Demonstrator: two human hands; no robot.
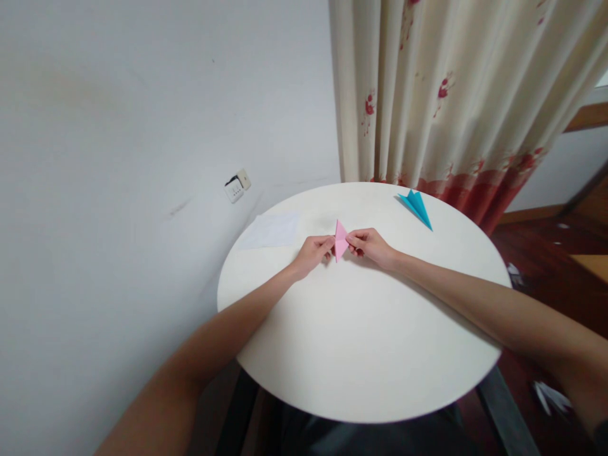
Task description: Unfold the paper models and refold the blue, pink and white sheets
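Observation:
A small piece of folded pink paper (pixel 340 241), triangular in outline with a crease across it, is held just above the middle of the round white table. My left hand (pixel 315 252) pinches its left edge between thumb and fingers. On the opposite side, my right hand (pixel 370 246) grips the right corner the same way. Both hands are closed on the paper, and their fingertips partly hide its edges.
A blue paper plane (pixel 417 208) lies at the table's back right. White sheets (pixel 270 229) rest at the back left. The round table (pixel 365 354) stands near a wall with a socket (pixel 234 189) and a floral curtain (pixel 441 95).

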